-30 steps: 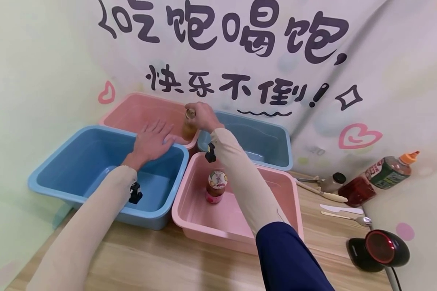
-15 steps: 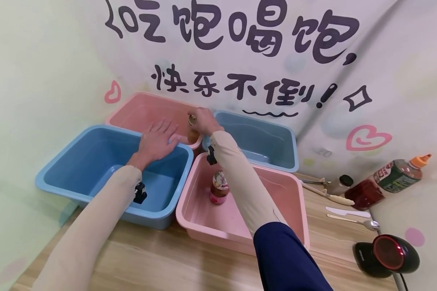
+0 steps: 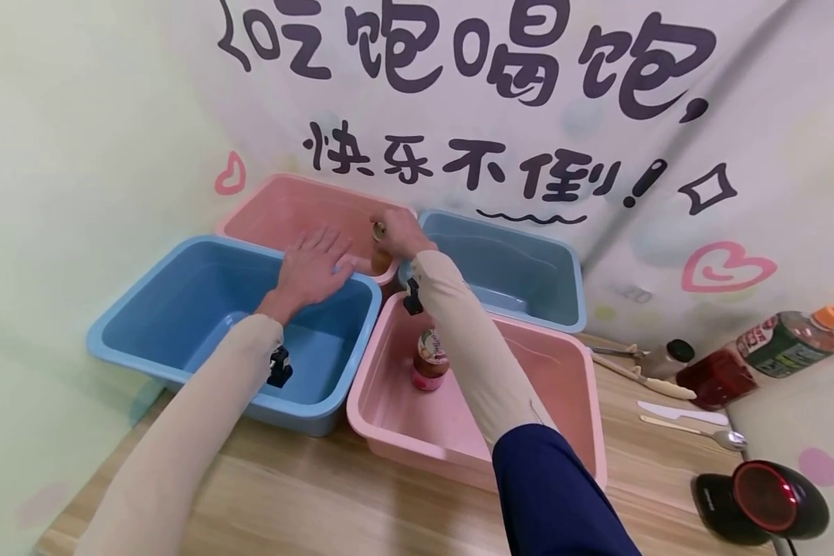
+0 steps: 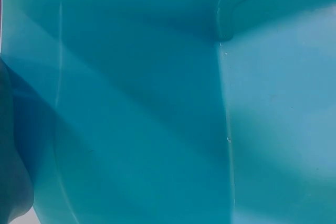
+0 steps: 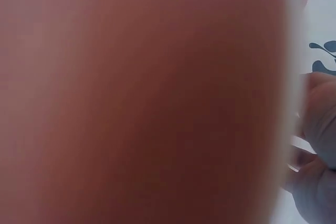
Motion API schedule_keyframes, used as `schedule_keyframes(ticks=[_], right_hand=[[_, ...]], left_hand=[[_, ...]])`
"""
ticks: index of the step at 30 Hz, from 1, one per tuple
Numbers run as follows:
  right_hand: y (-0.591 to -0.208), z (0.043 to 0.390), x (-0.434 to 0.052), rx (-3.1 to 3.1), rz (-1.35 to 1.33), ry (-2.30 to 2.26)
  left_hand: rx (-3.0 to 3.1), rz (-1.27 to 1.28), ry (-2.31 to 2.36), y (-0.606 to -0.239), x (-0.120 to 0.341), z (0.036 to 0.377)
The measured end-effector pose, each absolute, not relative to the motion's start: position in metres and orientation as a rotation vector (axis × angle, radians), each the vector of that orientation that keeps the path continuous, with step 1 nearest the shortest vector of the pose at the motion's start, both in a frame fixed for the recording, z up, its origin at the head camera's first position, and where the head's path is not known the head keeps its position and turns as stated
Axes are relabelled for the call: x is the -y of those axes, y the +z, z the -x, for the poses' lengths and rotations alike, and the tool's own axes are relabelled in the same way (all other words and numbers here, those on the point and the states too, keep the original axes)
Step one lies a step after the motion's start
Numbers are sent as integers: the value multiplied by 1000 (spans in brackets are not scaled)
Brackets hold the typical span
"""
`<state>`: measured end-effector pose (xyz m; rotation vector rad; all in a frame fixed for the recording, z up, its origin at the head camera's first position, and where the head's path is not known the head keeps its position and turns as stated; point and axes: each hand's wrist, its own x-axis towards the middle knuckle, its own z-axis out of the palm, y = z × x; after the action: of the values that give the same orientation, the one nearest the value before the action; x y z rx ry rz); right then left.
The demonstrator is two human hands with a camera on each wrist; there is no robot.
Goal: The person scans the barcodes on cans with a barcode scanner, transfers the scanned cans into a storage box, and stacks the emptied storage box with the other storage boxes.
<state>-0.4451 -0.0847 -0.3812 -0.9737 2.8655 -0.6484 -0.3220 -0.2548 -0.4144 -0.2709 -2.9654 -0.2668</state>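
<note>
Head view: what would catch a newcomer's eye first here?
Four tubs fill the table corner, two pink and two blue, under a wall banner with big dark lettering. At their meeting point the right hand grips a small amber bottle at the far pink tub, while the left hand lies flat on the near blue tub. A red-lidded jar stands in the near pink tub.

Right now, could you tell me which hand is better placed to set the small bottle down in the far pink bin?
Right. The right hand already grips the small bottle by its top over the far pink bin; the left hand lies flat on the blue bin's rim.
</note>
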Motion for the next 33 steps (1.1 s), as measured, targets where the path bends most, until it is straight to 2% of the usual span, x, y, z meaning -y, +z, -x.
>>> schedule_keyframes(ticks=[33], right_hand=[[-397, 436, 96, -2944, 883, -432]], left_hand=[[2958, 226, -298, -417, 255, 320]])
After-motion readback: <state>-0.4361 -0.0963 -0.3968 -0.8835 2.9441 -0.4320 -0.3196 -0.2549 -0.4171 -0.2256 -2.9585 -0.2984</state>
